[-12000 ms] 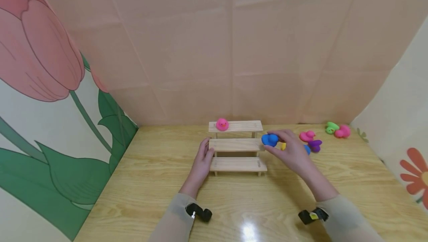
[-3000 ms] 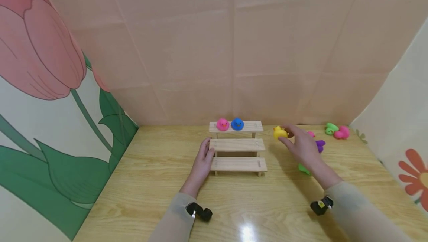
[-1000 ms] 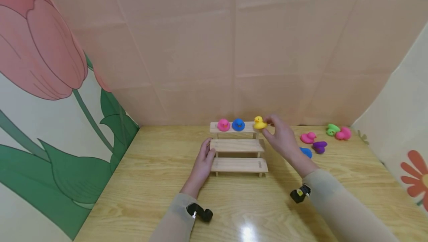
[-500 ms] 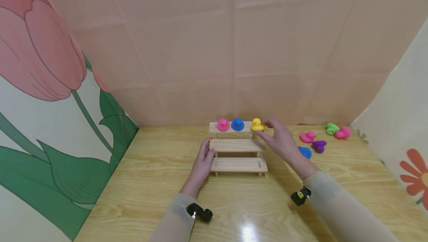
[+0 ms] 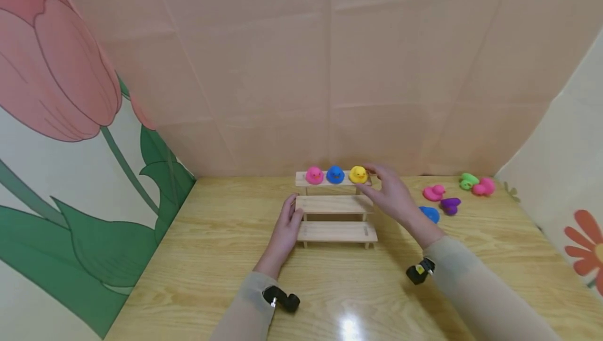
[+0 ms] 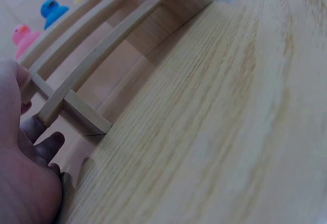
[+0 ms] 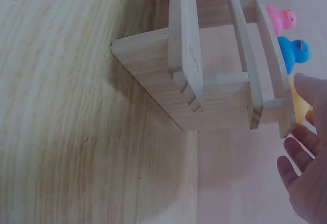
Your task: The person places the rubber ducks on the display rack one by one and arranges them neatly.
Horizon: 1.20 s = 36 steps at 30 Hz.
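Note:
A three-tier wooden shelf stand [image 5: 334,205] stands on the table. My left hand [image 5: 286,220] grips its left end; in the left wrist view the thumb and fingers [image 6: 33,128] wrap the tier edges. On the top tier sit a pink rubber duck [image 5: 314,175], a blue rubber duck [image 5: 335,174] and a yellow rubber duck [image 5: 358,174], all facing forward. My right hand [image 5: 393,194] holds the yellow duck from the right between thumb and finger. In the right wrist view the thumb [image 7: 309,87] covers part of this duck [image 7: 299,101].
Right of the stand, more ducks lie on the wooden table [image 5: 226,257]: blue [image 5: 430,214], purple [image 5: 450,205], pink [image 5: 434,192], green [image 5: 468,181] and another pink [image 5: 483,186]. My right forearm passes in front of them. A pinkish backdrop [image 5: 282,69] rises behind.
The right hand put the blue duck on the top tier, then brought the yellow duck there. Over the last half second the yellow duck turned to face forward. The left hand stayed put.

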Tool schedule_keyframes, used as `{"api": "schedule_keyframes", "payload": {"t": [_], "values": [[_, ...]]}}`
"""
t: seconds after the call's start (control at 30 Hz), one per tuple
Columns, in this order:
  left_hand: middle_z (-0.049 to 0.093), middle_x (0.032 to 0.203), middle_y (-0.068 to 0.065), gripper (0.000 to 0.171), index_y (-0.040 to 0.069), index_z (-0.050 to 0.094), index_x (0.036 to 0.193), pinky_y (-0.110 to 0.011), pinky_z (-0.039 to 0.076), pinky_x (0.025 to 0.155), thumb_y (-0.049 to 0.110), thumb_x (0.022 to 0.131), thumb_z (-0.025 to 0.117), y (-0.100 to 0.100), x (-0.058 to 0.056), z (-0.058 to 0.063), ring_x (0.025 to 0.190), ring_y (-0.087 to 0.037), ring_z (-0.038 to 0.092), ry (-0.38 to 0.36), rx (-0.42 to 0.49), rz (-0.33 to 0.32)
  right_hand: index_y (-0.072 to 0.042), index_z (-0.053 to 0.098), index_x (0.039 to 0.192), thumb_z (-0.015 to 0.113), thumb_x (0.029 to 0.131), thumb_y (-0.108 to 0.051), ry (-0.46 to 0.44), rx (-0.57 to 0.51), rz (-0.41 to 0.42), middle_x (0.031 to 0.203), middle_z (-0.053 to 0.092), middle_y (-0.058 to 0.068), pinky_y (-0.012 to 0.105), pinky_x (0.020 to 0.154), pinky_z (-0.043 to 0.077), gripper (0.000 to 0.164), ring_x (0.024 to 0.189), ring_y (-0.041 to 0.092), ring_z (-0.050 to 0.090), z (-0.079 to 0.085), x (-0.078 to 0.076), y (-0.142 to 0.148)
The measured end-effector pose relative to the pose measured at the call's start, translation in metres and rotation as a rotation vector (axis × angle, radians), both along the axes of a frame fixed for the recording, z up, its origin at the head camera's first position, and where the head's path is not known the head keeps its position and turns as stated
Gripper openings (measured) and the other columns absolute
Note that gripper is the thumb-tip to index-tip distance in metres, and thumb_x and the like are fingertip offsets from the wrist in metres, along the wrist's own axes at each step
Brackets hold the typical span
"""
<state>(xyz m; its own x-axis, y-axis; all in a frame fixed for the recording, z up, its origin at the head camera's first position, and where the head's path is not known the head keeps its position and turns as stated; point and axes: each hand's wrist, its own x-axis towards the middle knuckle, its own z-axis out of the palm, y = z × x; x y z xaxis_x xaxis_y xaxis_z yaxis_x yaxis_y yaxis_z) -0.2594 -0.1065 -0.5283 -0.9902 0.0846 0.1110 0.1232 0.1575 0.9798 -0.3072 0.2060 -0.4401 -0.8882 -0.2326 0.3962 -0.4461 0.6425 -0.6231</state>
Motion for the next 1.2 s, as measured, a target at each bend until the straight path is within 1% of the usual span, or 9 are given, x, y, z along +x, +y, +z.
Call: {"api": "schedule_keyframes", "payload": {"t": [0.17,0.4,0.57,0.73,0.83,1.0,1.2], "values": [[0.035,0.177,-0.011,0.057,0.035,0.035,0.171,-0.050,0.031,0.132,0.048,0.118,0.050,0.000,-0.001,0.000,0.163,-0.029,0.033,-0.001,-0.004,0.004,-0.001,0.061,0.151,0.079,0.106,-0.029,0.002,0.020,-0.003,0.149,0.063,0.024,0.070,0.118,0.042,0.056,0.141,0.048,0.053,0.001,-0.004,-0.003],[0.036,0.177,-0.008,0.057,0.032,0.035,0.171,-0.048,0.032,0.131,0.043,0.118,0.051,0.001,-0.003,0.001,0.163,-0.026,0.033,0.008,0.018,-0.003,0.002,0.062,0.147,0.083,0.103,-0.024,0.005,0.022,-0.017,0.145,0.065,0.026,0.070,0.115,0.045,0.055,0.138,0.050,0.054,0.003,-0.005,-0.002],[0.035,0.177,-0.011,0.056,0.032,0.036,0.171,-0.049,0.031,0.132,0.043,0.118,0.051,0.001,-0.002,0.000,0.163,-0.028,0.032,0.010,0.021,-0.001,0.001,0.064,0.144,0.083,0.103,-0.024,0.015,0.026,-0.018,0.140,0.067,0.024,0.069,0.112,0.046,0.052,0.134,0.048,0.057,0.001,-0.008,-0.003],[0.034,0.177,-0.011,0.056,0.032,0.035,0.171,-0.049,0.030,0.132,0.043,0.118,0.050,0.001,-0.001,0.000,0.163,-0.028,0.031,0.009,0.016,-0.004,0.000,0.066,0.142,0.084,0.102,-0.022,0.029,0.020,-0.015,0.137,0.069,0.021,0.067,0.109,0.048,0.049,0.129,0.045,0.059,-0.002,-0.011,-0.003],[0.035,0.177,-0.011,0.056,0.032,0.035,0.171,-0.048,0.030,0.132,0.043,0.119,0.050,0.000,-0.001,0.000,0.163,-0.028,0.032,0.007,0.013,-0.005,-0.001,0.066,0.143,0.084,0.102,-0.023,0.021,0.016,-0.013,0.138,0.068,0.021,0.068,0.110,0.048,0.049,0.130,0.045,0.058,-0.002,-0.010,-0.004],[0.037,0.176,-0.010,0.057,0.032,0.035,0.171,-0.048,0.031,0.132,0.044,0.118,0.051,0.000,-0.001,0.000,0.162,-0.027,0.034,-0.001,0.021,-0.008,-0.001,0.062,0.149,0.083,0.103,-0.024,-0.011,0.008,-0.019,0.147,0.064,0.022,0.069,0.116,0.044,0.056,0.138,0.046,0.056,-0.001,-0.007,-0.004],[0.039,0.175,-0.010,0.057,0.031,0.035,0.171,-0.050,0.032,0.131,0.043,0.118,0.052,0.000,-0.002,0.001,0.161,-0.027,0.037,0.006,0.036,-0.014,-0.002,0.059,0.153,0.082,0.104,-0.029,-0.024,-0.003,-0.044,0.154,0.059,0.024,0.071,0.119,0.040,0.061,0.144,0.048,0.051,0.002,0.003,0.004]]}}
